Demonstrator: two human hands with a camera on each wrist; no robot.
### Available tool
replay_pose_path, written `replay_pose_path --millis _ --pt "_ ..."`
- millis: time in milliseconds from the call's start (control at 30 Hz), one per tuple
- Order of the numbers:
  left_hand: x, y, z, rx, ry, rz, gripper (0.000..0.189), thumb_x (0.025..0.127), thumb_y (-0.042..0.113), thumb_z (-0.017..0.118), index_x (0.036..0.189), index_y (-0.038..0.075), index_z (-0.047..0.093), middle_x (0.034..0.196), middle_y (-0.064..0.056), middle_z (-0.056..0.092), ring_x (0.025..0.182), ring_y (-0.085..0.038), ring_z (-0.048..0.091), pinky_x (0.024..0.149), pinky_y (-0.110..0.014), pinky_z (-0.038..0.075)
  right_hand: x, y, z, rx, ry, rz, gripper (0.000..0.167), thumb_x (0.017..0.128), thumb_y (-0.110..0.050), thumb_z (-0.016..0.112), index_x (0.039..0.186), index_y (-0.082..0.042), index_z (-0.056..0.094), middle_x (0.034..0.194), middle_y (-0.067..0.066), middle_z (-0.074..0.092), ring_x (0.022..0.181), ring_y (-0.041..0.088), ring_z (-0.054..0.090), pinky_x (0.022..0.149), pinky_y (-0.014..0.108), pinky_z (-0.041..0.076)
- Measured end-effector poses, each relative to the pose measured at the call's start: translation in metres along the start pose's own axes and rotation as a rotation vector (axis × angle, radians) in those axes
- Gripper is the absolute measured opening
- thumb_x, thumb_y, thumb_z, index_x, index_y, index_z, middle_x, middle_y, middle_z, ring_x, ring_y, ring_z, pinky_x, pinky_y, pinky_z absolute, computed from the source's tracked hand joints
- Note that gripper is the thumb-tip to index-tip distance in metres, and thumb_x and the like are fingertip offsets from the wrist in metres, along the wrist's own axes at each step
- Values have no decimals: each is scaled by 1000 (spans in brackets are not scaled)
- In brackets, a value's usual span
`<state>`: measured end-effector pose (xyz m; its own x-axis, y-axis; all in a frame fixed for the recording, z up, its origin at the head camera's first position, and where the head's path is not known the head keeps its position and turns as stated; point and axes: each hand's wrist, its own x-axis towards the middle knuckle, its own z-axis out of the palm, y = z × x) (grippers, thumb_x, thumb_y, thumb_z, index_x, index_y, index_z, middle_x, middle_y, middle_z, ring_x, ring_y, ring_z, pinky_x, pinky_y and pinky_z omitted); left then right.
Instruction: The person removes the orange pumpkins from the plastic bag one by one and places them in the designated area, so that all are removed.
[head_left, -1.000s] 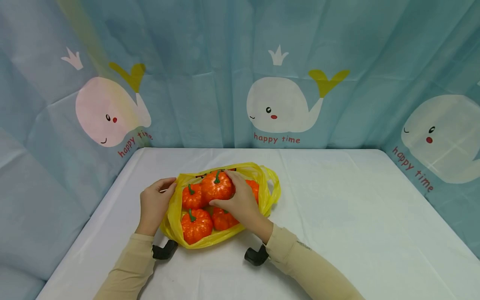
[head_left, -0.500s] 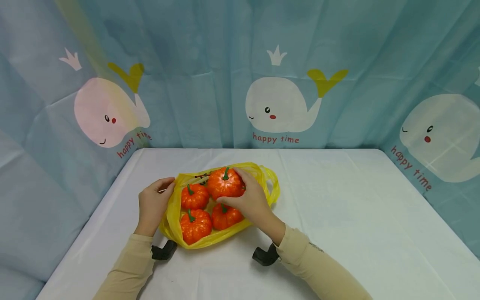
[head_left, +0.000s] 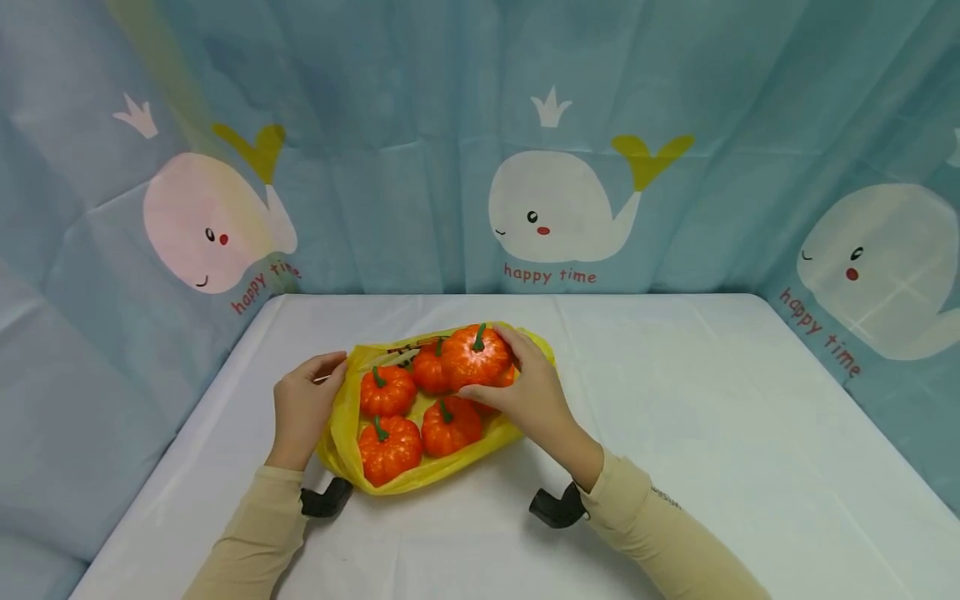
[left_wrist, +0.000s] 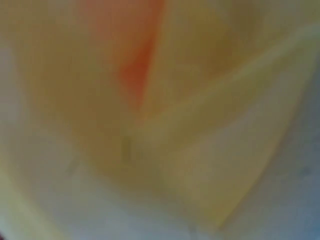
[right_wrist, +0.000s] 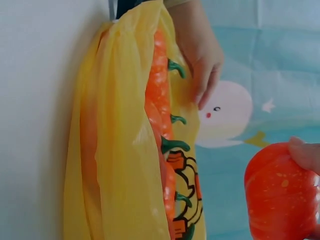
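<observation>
A yellow plastic bag [head_left: 341, 429] lies on its base with its mouth spread upward, holding several small orange pumpkins [head_left: 388, 450] with green stems. My left hand [head_left: 306, 404] pinches the bag's left rim. Over the bag's right part, my right hand [head_left: 536, 392] grips another pumpkin [head_left: 474, 358] between thumb and fingers, stem up. In the right wrist view that held pumpkin [right_wrist: 282, 195] hangs apart from the bag [right_wrist: 125, 150], whose side wall hides much of the contents. The left wrist view is blurred, with yellow film [left_wrist: 190, 105] and an orange patch.
A white-covered table [head_left: 712, 433] extends around the bag. Behind it hangs a blue curtain [head_left: 420, 217] printed with whales. Black camera mounts [head_left: 326, 500] sit at both wrists, close to the tabletop.
My right hand has carried the gripped pumpkin to the right and slightly up, uncovering other pumpkins in the bag. The left hand has stayed almost still at the rim.
</observation>
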<state>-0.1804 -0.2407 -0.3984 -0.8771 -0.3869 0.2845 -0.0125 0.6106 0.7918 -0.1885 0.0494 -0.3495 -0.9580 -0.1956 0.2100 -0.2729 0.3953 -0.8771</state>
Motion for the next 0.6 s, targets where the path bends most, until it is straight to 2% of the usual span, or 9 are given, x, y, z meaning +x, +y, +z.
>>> replay_pose_path --millis 133,233,467,600 --pt "1 0 2 17 1 -1 27 97 19 64 118 5 72 115 -17 73 101 -32 71 78 -9 53 -2 3 -8 6 -3 2 86 73 -28 90 147 -16 47 148 3 50 136 24 50 111 44 45" --pt "1 0 3 18 -2 1 27 97 20 64 118 5 73 115 -17 73 101 -31 71 80 -13 55 -3 6 -16 1 10 -4 86 73 -24 89 147 -12 47 149 6 49 137 25 50 112 43 42" --pt "1 0 3 1 -10 -17 28 97 21 64 118 5 72 115 -18 73 101 -32 70 72 2 44 -4 13 -30 -22 24 7 90 72 -24 90 149 -8 44 150 8 47 138 26 49 114 43 40" --pt "0 0 2 6 -10 -29 28 97 21 64 119 5 72 115 -19 73 101 -33 70 69 5 40 -4 19 -39 -28 30 25 89 73 -26 89 148 -8 44 149 9 48 138 28 49 114 44 40"
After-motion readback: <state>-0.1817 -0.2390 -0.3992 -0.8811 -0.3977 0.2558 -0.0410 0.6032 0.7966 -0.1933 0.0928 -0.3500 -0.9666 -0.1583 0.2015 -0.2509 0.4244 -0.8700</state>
